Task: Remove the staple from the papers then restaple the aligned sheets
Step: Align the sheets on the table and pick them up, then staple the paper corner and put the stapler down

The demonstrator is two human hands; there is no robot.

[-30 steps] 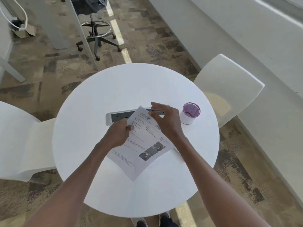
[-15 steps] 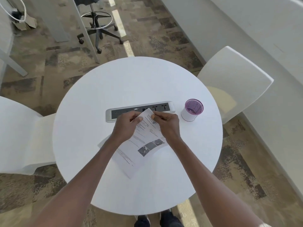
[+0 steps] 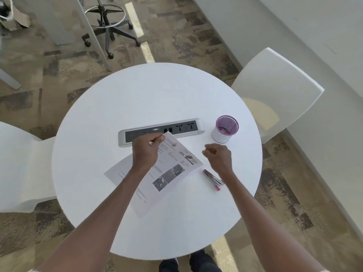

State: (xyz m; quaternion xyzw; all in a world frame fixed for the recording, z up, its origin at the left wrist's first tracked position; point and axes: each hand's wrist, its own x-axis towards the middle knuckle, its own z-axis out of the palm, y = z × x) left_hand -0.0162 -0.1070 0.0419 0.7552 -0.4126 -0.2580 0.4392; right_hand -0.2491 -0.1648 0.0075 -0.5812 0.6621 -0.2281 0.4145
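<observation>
The printed papers lie slanted on the round white table, and a lower sheet sticks out to the left from under the top one. My left hand pinches the papers' top corner next to the power strip. My right hand hovers off the papers' right edge with its fingers curled and fingertips pressed together. Anything between those fingertips is too small to see. A silver stapler with a pink end lies on the table just under my right wrist.
A silver power strip is set into the table's middle. A white cup with a purple mesh rim stands at its right end. White chairs stand at the right and left. An office stool is beyond the table.
My right hand has left the papers' top corner and pulled away to the right, baring the stapler. My left hand still pinches the corner. The sheets are now fanned apart.
</observation>
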